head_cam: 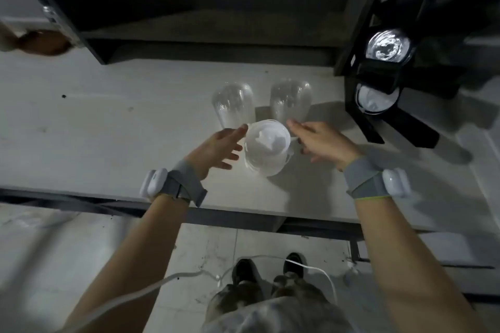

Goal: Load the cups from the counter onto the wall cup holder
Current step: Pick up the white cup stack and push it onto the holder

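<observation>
Three clear plastic cups stand on the pale counter [108, 121] I am looking down on. The nearest cup [266, 147] sits closest to the counter's front edge, mouth up, its inside glaring white. Behind it, toward the back of the counter, a left cup [234, 108] and a right cup [290, 103] stand side by side (both look inverted, though blur leaves me unsure). Off the counter's right end, the black wall cup holder [389, 84] shows three round cup openings in a row.

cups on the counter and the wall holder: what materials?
Cup stacks: likely thin clear plastic, glossy; counter shows through the walls, highlights on rims. Wall cup holder: black, matte; plastic or painted metal, can't tell.
</observation>
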Tool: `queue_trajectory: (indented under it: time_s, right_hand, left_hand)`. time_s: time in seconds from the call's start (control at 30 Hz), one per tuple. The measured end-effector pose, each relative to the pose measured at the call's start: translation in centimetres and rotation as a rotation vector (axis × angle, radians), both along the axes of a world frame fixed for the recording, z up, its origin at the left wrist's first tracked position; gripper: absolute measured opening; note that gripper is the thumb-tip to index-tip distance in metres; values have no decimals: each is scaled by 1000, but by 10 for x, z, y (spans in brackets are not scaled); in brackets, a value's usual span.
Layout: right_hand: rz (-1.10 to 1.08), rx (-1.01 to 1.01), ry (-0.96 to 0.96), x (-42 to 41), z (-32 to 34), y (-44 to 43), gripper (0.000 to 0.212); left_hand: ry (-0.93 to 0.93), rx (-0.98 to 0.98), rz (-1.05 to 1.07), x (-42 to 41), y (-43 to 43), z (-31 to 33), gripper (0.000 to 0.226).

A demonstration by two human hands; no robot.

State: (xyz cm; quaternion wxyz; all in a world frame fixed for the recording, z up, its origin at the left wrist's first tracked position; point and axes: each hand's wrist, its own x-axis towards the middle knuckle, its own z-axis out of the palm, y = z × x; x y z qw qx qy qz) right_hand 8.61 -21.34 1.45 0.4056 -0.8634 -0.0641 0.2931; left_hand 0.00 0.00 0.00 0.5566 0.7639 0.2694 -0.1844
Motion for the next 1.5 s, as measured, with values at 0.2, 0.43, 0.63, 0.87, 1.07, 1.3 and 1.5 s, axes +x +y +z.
queue_trajectory:
  time_s: [0.2,0.43,0.63,0.87,1.07,1.3,1.5]
  right_hand:
    - [-104,63,176,-3,-16,10,54]
    - [-130,98,315,-2,-35,17,60]
    - [-82,135,367,-5,-40,18,50]
    - [-84,162,344,-1,-25,1,49]
    - [-48,162,241,4,8,-29,47]
    - [-102,189,47,6,70,-81,33]
    - [-273,301,-41,3,95,-136,35]
  left_hand:
    - [65,-124,99,3,-9,-18,79]
    - [82,-185,37,7,-14,-28,59]
    - [95,-170,30,11,-21,-24,49]
    - [79,-82,-55,21,-24,-4,58]
    - [55,8,-204,33,-33,32,59]
    - [-58,62,-392,57,-71,94,57]
    - [-160,27,-486,78,-125,116,61]
